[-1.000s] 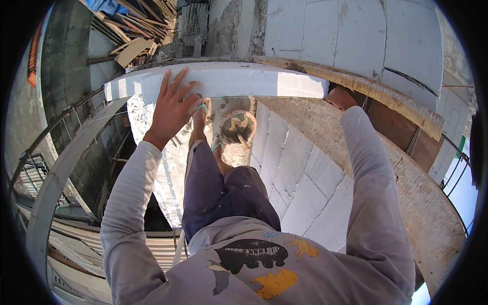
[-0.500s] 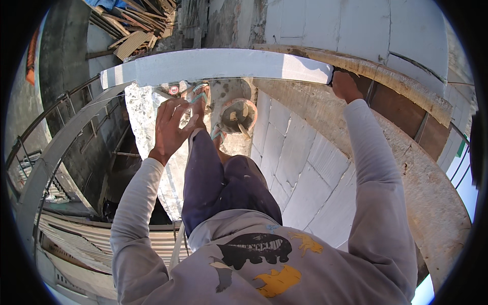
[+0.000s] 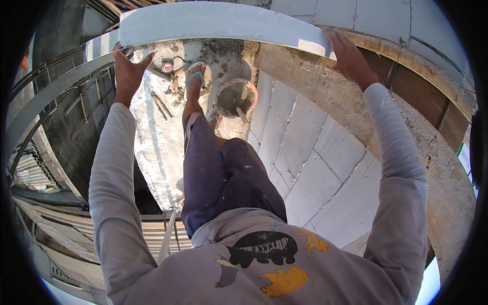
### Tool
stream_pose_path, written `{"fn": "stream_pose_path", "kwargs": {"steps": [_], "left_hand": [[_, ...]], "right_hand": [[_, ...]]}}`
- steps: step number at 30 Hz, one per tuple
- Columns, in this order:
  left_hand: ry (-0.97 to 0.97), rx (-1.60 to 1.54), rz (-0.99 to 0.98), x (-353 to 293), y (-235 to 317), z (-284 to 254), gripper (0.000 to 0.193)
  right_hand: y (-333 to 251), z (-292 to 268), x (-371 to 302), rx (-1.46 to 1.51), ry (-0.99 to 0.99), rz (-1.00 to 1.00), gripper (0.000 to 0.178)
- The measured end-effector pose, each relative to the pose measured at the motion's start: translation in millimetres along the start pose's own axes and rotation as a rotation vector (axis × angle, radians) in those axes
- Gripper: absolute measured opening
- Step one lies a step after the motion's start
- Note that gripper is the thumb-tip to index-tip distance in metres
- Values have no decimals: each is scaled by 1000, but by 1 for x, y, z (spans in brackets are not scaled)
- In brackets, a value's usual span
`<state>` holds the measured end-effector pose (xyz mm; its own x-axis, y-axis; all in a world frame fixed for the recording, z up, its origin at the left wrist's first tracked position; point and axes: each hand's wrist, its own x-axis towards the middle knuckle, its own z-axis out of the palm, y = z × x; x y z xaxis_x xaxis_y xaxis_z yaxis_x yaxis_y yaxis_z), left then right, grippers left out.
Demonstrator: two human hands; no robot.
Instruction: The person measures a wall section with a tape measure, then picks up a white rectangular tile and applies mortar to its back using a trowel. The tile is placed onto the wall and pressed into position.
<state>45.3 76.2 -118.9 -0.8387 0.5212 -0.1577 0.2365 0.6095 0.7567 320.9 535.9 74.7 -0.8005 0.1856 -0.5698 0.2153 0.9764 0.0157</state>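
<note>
A long pale grey-white building block (image 3: 218, 23) lies crosswise in front of me, bowed by the lens. My left hand (image 3: 129, 71) is at its left end, open, fingertips by the lower corner and thumb spread away. At the right end, my right hand (image 3: 352, 60) rests open against the block, with fingers stretched over the end and thumb lower down. Neither hand is wrapped round it. Part of the left fingers is hidden at the block's edge.
Below the block, a round bucket (image 3: 235, 99) of grey mortar holds a trowel (image 3: 240, 111) beside my sandalled feet. A red-and-white tape measure (image 3: 167, 66) and pincers (image 3: 161, 105) lie on the platform. Block wall (image 3: 305, 147) and a rough concrete ledge (image 3: 325, 96) are at right; metal railings (image 3: 81, 99) at left.
My left hand has moved left and forward to the block's left end. My right hand has uncurled from a closed grasp and now lies against the right end. The view has shifted.
</note>
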Motion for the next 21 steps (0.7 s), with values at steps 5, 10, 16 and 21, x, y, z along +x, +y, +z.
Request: {"fn": "stream_pose_path", "kwargs": {"steps": [5,10,16,21], "left_hand": [[-196,73,100,32,-3,-11,63],[-215,24,36,38,-9,-8,52],[-233,-58,17,37,-5,-9,44],[-276,-97,43,38,-6,-12,41]], "right_hand": [[15,39,5,-88,125,77,95],[17,36,9,-16,104,73,89],[25,41,9,-23,131,57,87],[13,33,9,9,103,97,87]]}}
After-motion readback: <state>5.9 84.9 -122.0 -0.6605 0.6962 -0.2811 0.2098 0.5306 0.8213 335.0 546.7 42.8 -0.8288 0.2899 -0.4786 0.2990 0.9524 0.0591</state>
